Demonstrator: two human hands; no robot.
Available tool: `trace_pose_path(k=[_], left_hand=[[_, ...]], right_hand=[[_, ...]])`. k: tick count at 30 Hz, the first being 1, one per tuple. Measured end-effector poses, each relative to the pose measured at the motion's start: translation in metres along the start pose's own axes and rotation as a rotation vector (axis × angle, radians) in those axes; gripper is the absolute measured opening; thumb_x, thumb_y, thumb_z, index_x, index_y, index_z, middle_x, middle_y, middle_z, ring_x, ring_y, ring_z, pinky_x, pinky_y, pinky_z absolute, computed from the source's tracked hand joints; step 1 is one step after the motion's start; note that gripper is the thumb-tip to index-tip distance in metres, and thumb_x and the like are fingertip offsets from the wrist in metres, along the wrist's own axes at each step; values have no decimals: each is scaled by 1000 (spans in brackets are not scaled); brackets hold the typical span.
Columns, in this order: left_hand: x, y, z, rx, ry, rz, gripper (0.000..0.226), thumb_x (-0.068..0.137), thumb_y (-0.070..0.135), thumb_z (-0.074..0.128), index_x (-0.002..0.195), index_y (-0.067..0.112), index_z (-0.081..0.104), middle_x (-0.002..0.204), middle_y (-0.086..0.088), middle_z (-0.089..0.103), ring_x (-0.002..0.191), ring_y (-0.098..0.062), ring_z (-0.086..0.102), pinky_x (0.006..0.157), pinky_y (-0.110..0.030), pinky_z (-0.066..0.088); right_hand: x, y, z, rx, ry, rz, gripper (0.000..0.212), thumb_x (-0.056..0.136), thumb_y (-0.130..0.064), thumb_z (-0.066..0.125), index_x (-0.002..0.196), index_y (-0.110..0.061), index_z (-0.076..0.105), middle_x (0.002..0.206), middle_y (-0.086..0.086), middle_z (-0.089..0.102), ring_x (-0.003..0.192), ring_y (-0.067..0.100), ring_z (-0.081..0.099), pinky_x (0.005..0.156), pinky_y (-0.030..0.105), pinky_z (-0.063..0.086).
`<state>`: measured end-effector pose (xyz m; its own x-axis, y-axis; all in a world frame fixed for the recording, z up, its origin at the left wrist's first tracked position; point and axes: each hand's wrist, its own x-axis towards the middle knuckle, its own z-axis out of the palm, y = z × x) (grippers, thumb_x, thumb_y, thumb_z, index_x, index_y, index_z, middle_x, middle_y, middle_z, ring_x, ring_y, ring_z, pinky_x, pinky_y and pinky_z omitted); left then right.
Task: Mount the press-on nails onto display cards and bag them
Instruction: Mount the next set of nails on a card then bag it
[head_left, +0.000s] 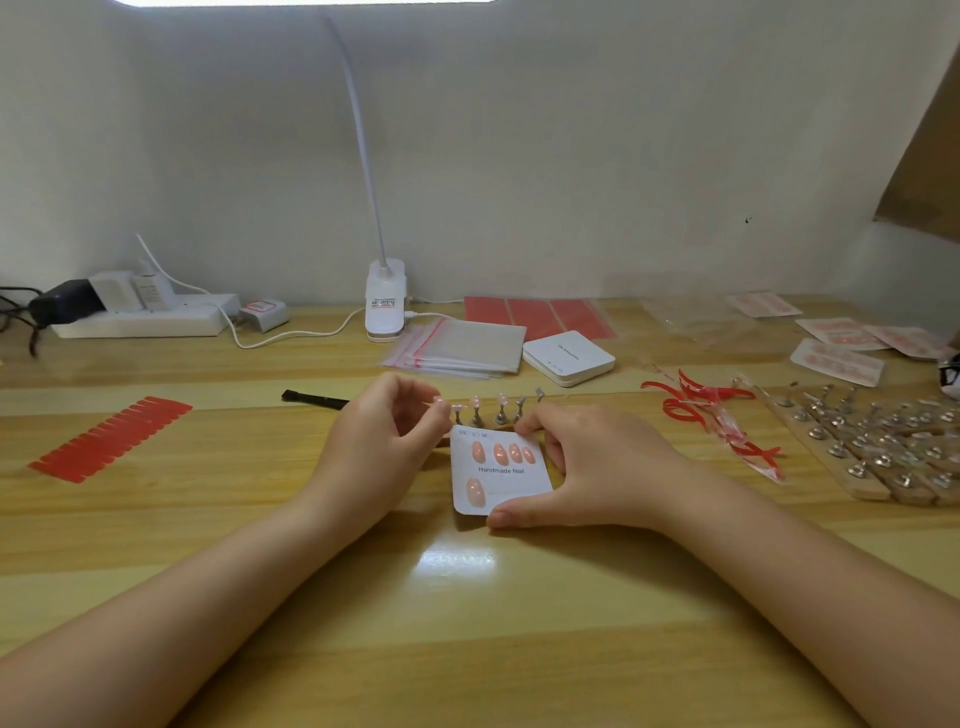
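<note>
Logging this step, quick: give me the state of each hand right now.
Left hand: fingers curled, pinching a small pink nail at the fingertips.
Right hand: holding the display card by its edges.

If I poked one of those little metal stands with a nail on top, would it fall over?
Probably, yes. Each metal stand looks tall and thin on a small base, so a sideways poke would likely tip it. Standing in a close row, one might knock its neighbours. The nail on top looks tiny and light, so it might pop off. The left hand is already near them.
</note>
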<state>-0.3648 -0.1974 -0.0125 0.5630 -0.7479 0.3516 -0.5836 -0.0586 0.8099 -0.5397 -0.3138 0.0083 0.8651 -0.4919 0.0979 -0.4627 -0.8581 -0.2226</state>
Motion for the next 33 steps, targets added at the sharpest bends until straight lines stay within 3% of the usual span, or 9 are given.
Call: trace_pose_path(k=[7,12,16,18,21,23,26,29,33], left_hand=[[-4,7,0,-89,19,14,6,89,29,64,93,27,60,93,10,67,72,-3,69,61,-26,59],[-8,12,-4,-232,-18,21,4,85,21,68,83,19,65,102,9,70,76,-11,72,66,-33,60],[-10,13,-3,-198,-72,49,7,83,15,70,77,18,68,75,6,72,65,-5,66,60,-19,54],[-10,13,-2,-178,-72,57,7,83,13,70,78,18,71,73,5,72,62,-2,64,58,-13,49],[-8,12,-4,-214,-37,31,7,84,15,71,81,20,74,76,5,74,68,-5,67,61,-15,52],[-7,12,-5,-276,-1,11,9,83,15,71,80,22,74,78,5,75,73,-6,69,67,-15,54],[-4,13,-7,-421,7,-28,7,84,16,70,84,22,75,85,2,75,83,-13,71,75,-20,56],[-4,14,-7,-501,-13,-30,6,81,21,71,84,22,76,88,1,75,87,-14,71,76,-20,55],[-7,17,-6,-498,-48,29,17,73,32,72,87,23,75,90,2,75,88,-11,71,75,-18,54]], right_hand=[[-4,-4,7,11,160,1,84,51,-88,58,114,-33,48,90,-23,50,75,0,50,56,16,31],[-6,-13,10,-64,277,29,86,54,-87,55,117,-29,47,104,-15,54,82,7,53,57,22,35],[-8,-18,11,-93,411,44,84,55,-79,61,115,-20,53,103,-7,56,84,15,58,60,26,36],[-8,-17,12,-84,452,56,86,56,-80,60,115,-19,54,102,-5,55,86,16,56,62,27,34],[-8,-17,12,-48,405,65,105,55,-87,51,133,-18,43,120,-4,49,107,15,50,79,25,39],[-9,-20,11,142,424,88,116,56,-89,49,144,-16,30,130,-3,41,116,13,44,92,23,37],[-8,-26,7,603,467,195,88,68,-79,56,135,-25,39,113,-12,50,92,6,54,74,14,44],[-5,-27,2,1086,339,221,53,79,-60,61,97,-11,68,77,-6,67,63,9,61,50,19,43],[-5,-28,1,1292,332,241,18,92,-23,62,83,-11,72,66,-1,68,57,13,63,45,22,42]])
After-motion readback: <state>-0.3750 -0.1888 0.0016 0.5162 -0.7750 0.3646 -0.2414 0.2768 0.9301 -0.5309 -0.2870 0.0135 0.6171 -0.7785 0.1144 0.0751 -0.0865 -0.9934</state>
